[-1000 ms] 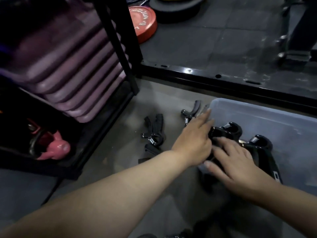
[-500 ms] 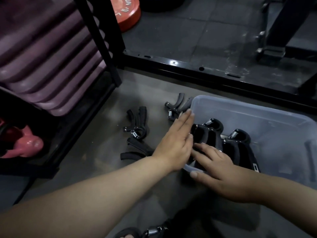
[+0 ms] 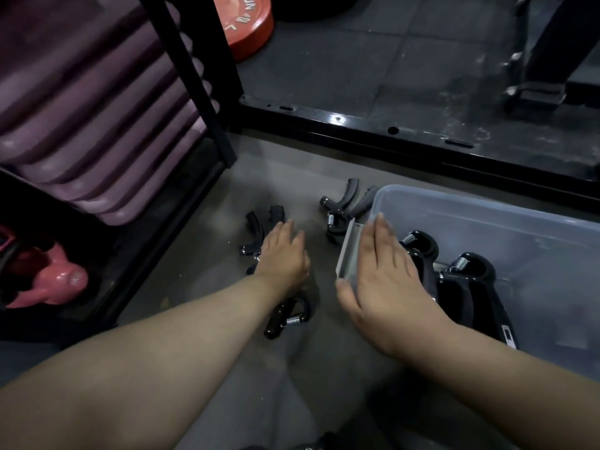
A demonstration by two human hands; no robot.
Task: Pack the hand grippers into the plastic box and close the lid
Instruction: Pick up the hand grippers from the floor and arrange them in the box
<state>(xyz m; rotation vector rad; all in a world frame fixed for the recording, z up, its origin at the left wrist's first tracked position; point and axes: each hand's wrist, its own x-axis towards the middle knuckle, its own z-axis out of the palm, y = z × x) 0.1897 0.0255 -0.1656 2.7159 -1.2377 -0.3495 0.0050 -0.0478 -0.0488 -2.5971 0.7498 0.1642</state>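
While the right hand (image 3: 386, 274) lies flat across the left rim of the translucent rectangular plastic box (image 3: 470, 206), fingers straight and together and thumb splayed outside the wall, it grasps nothing, just palm on plastic. Inside the box, right beside that hand, two glossy black hand grippers with steel coil springs (image 3: 422, 251) sit side by side against the left end, springs pointing to the far wall. Over to the left of the box, the left hand (image 3: 282, 258) is out palm-down on the floor, fingers extended and loose, not clenched, covering the lower part of a matte black hand gripper (image 3: 259, 228); whether it touches that gripper I cannot tell. Just off the box's far-left corner lies a grey-handled hand gripper (image 3: 344, 206), nearly touching the wall. Left of the box's near corner, under the left wrist, a shiny black hand gripper (image 3: 285, 315) lies on its side with its spring showing. Well left of the box stand stacked purple foam pads (image 3: 97, 108) in a black metal rack (image 3: 194, 76), with a pink kettlebell (image 3: 48, 280) below, and well beyond the box leans a red weight plate (image 3: 246, 24).
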